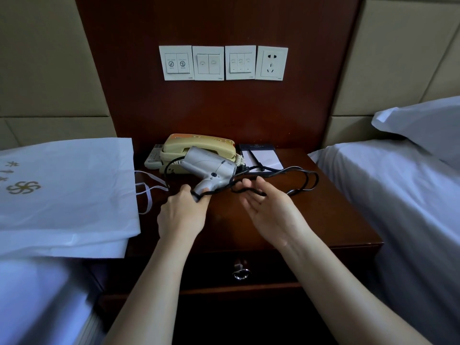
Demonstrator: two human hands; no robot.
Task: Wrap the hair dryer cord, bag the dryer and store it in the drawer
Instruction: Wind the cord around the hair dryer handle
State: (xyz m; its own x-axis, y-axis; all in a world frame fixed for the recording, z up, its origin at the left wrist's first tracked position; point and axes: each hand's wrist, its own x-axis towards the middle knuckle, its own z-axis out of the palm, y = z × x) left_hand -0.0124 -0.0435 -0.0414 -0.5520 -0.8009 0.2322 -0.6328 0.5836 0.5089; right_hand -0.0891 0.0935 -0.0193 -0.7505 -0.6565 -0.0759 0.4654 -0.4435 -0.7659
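On the bedside table (pixel 311 220), in the head view, the hair dryer (pixel 209 165) tilts with its barrel away and its handle slanting down toward the left grip (pixel 183 212), which clasps the handle together with a strand of the black cord (pixel 298 170). The right grip (pixel 268 207) is released, palm turned inward, with the cord draped over it. The slack loops trail off to its right, so that hand is nearer them. A telephone (pixel 199 145) crowds the dryer from behind, and a notepad (pixel 263 155) lies by the far loops. The white bag (pixel 67 185) waits on the bed (pixel 37 295) at left. The drawer (pixel 249 267) below is closed.
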